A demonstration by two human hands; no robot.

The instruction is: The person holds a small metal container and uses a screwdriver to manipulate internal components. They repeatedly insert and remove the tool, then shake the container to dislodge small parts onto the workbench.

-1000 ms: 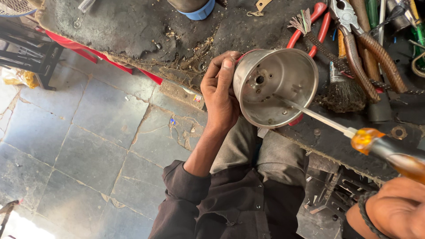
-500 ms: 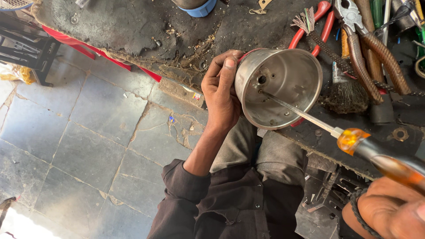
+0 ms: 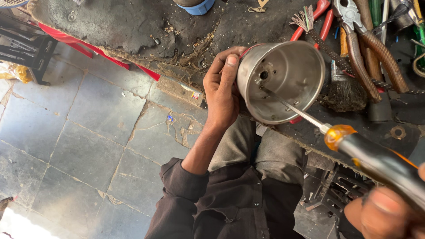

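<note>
Both hands closed: left hand (image 3: 223, 95) around steel jar (image 3: 283, 79); right hand (image 3: 389, 212) gripping screwdriver (image 3: 354, 150), tip inside jar

Floor (image 3: 79, 132): grey stone slabs, uneven joints, several cracked; small coloured scraps in the cracks near the bench edge. Bright light patch (image 3: 17, 223) washes out the near left corner. Workbench (image 3: 133, 26) runs across the far side and down the right; top is dark, grimy, caked with debris, front edge frayed. Red strip (image 3: 84, 46) shows under its left edge. Black slatted frame (image 3: 20, 48) stands on the floor far left, a yellowish bundle (image 3: 15, 71) beside it. Dark metal parts (image 3: 327, 194) sit under the bench, near right.
</note>
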